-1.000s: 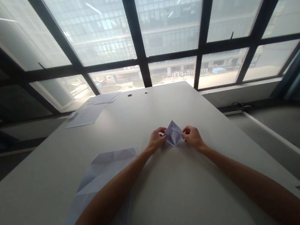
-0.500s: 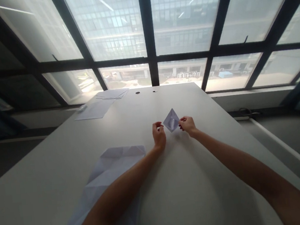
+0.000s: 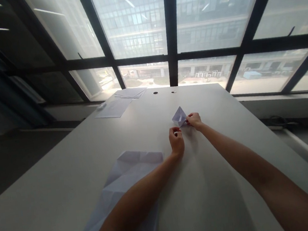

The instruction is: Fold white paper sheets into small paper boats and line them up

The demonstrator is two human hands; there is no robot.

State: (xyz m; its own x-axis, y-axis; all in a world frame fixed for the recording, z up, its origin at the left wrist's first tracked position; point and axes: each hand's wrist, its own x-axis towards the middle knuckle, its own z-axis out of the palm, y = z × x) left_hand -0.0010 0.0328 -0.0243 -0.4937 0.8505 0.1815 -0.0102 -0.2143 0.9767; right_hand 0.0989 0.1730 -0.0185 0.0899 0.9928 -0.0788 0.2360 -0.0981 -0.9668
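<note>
A small folded white paper shape [image 3: 179, 116] is held just above the grey table [image 3: 65, 166] at its middle. My right hand [image 3: 195, 120] pinches its right corner, fingers closed on it. My left hand [image 3: 176, 141] hovers a little nearer to me, apart from the paper, with its fingers curled in and nothing visible in them. A large creased white sheet [image 3: 123, 185] lies flat under my left forearm.
Several loose white sheets [image 3: 119, 104] lie at the table's far left corner. Two round cable holes [image 3: 155, 92] sit near the far edge. Beyond the table stand large windows with dark frames [image 3: 171, 35].
My left hand has let go of the folded paper and drawn back toward me. My right hand has carried the paper slightly farther away and tilted it. The camera has turned left.
</note>
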